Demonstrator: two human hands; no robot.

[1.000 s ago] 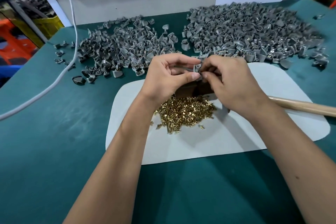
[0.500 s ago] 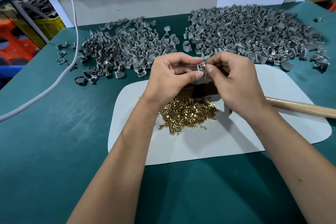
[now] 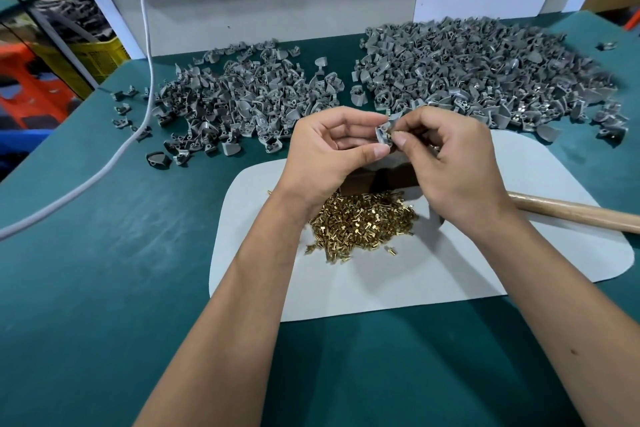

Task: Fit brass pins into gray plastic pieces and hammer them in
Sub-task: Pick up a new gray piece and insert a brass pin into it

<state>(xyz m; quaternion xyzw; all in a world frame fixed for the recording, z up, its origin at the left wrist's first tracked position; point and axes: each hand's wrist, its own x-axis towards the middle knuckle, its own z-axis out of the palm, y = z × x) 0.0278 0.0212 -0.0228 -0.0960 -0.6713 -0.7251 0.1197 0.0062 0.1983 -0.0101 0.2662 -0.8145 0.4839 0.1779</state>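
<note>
Below the grip lies the brass pin heap (image 3: 360, 225). The left hand (image 3: 332, 149) pinches a light, stiff gray piece (image 3: 382, 132) by its edges; the right hand (image 3: 450, 163) pinches a small, probably slippery pin (image 3: 392, 136) against it. Beyond are gray piles (image 3: 467, 73).

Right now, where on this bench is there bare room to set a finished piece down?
Free: the near strip of the white mat below the brass pins, and the green tabletop on the left, short of the white cable. Crowded: the back, where the left gray pile and right gray pile lie. The hammer handle crosses the mat's right side.
</note>
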